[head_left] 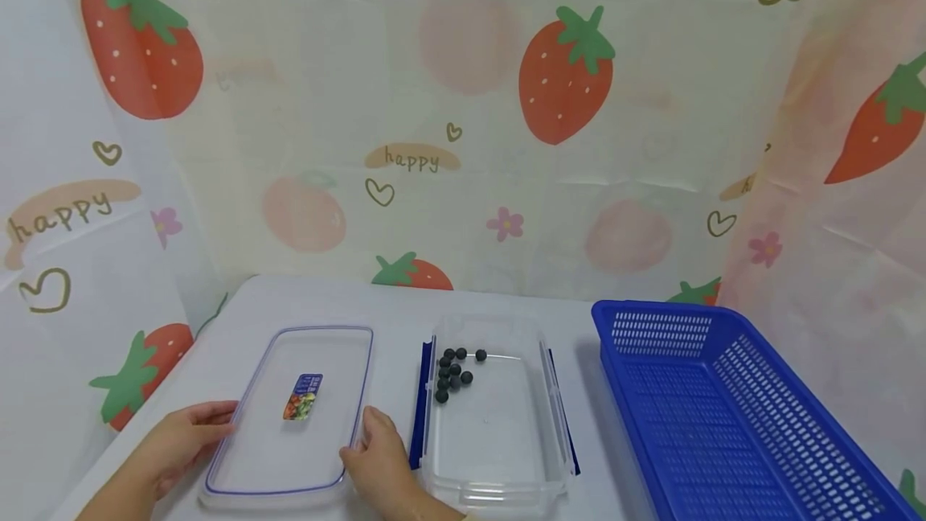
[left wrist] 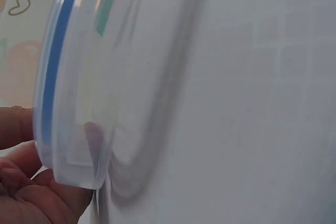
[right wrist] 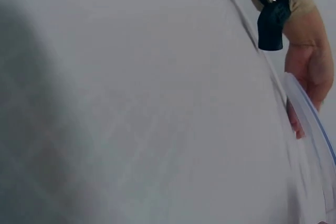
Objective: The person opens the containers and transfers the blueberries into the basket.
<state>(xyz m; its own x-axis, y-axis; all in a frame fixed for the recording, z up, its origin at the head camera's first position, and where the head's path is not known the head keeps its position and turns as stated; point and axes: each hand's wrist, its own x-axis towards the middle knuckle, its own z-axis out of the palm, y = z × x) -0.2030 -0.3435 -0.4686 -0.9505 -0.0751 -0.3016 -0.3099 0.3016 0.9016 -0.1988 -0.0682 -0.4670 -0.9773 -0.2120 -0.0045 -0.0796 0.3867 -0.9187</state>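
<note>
A clear plastic lid point(head_left: 333, 392) with a blue sealing line and a small fruit-pictured label is at the left of the white table. My left hand point(head_left: 177, 445) grips its left edge. In the left wrist view the lid point(left wrist: 79, 150) sits between the left hand's fingers point(left wrist: 18, 129), with a fingertip showing through the plastic. At the lid's lower right side, my right hand point(head_left: 383, 461) holds the edge, thumb on top. The right wrist view shows the left hand point(right wrist: 310, 77) at the far edge of the lid point(right wrist: 315, 129); the right hand is nearly out of that frame.
Right of the lid stands a clear container point(head_left: 499, 441) with blue side flaps folded down. Several small dark balls point(head_left: 455, 370) lie at its far left. A blue perforated basket point(head_left: 694, 400) stands at the right. A strawberry-printed cloth point(head_left: 463, 103) hangs behind the table.
</note>
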